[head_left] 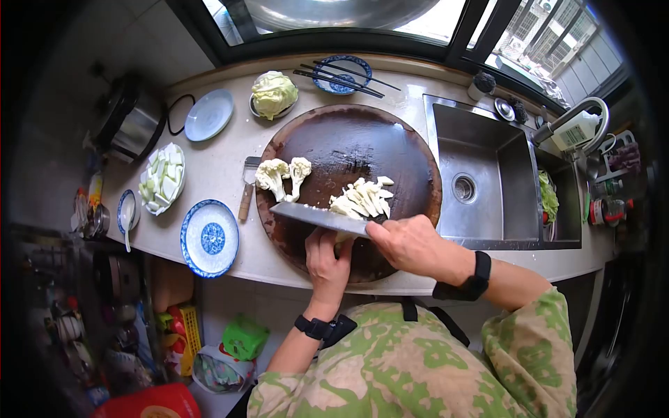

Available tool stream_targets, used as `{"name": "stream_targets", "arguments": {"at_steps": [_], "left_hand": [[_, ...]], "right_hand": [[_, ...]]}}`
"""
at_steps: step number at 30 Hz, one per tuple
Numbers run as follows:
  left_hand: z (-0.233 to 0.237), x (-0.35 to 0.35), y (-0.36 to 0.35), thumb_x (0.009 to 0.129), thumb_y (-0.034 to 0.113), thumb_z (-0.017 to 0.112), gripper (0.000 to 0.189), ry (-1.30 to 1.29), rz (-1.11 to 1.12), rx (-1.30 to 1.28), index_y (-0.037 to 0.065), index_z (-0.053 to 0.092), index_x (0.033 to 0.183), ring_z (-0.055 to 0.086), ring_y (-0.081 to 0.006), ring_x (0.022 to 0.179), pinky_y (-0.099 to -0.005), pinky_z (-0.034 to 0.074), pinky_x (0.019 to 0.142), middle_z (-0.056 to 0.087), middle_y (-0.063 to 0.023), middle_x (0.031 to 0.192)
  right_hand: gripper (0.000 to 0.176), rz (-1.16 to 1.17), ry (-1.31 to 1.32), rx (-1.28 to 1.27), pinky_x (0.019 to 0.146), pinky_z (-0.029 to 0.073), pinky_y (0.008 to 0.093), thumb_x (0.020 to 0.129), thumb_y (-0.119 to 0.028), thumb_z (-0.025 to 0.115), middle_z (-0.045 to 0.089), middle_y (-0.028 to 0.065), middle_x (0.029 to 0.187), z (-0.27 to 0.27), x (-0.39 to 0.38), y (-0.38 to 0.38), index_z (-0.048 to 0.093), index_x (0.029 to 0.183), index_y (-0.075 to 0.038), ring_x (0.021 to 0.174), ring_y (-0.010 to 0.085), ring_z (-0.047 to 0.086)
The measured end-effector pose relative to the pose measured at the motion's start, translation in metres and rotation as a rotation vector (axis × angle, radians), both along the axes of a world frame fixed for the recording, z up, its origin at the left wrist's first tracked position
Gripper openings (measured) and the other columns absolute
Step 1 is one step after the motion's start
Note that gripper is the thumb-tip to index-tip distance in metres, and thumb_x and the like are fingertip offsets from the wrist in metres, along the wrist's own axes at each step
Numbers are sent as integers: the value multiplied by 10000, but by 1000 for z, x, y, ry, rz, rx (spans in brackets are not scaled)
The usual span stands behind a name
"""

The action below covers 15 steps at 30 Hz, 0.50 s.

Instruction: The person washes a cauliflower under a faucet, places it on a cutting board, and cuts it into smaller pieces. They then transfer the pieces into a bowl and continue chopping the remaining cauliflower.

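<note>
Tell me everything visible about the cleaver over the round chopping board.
The cleaver has a long, broad grey blade that looks like steel, lying nearly flat and pointing left across the dark round chopping board. Its handle is hidden inside the right hand, which grasps it. The left hand sits just under the blade's near edge. Cut cauliflower pieces lie against its far side.

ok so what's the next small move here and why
Probably move the left hand to fetch the two whole florets: the cleaver in the right hand sits by an already sliced pile, while those florets lie uncut across the board.
</note>
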<state>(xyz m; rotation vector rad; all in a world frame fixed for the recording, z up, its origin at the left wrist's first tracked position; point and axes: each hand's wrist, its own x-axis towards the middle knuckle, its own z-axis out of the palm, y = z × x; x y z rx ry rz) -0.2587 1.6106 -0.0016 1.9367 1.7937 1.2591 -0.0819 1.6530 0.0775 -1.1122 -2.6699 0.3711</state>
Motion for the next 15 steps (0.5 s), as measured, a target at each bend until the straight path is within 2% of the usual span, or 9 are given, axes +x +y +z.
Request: {"name": "stream_targets", "arguments": {"at_steps": [5,7,9,10,15], "left_hand": [[1,-9,17,691,-13,680,302,21,-78,28,32,563,965,529,-354,927,-437,453,782,550,-165,1034],[3,-13,23,685,-21,675,260,8,-53,75,29,571,918,539,-345,916,-422,460,779,567,-152,1018],[4,-17,26,685,-28,672,209,-11,-95,2,25,576,864,554,-337,903,-404,471,777,589,-133,965],[6,-15,26,685,-36,668,184,-7,-87,43,23,572,831,563,-336,881,-401,478,765,599,-126,912],[3,-12,27,688,-37,666,164,13,-70,85,25,568,804,560,-335,863,-419,477,747,594,-130,896]], "right_hand": [[113,-11,-78,-70,460,476,420,833,-151,548,627,131,645,-10,4,23,537,855,-40,553,302,635],[133,-35,18,-62,469,478,417,856,-182,548,617,127,632,-10,8,27,545,861,-49,555,310,628],[136,-60,2,-69,466,476,416,868,-192,556,615,127,634,-3,7,20,546,861,-57,557,313,622],[125,-66,62,-65,462,474,416,862,-179,565,615,125,637,0,6,14,544,859,-56,552,312,620],[98,-67,168,-58,441,464,407,844,-138,579,606,111,640,14,4,-2,534,851,-51,532,303,610]]}}
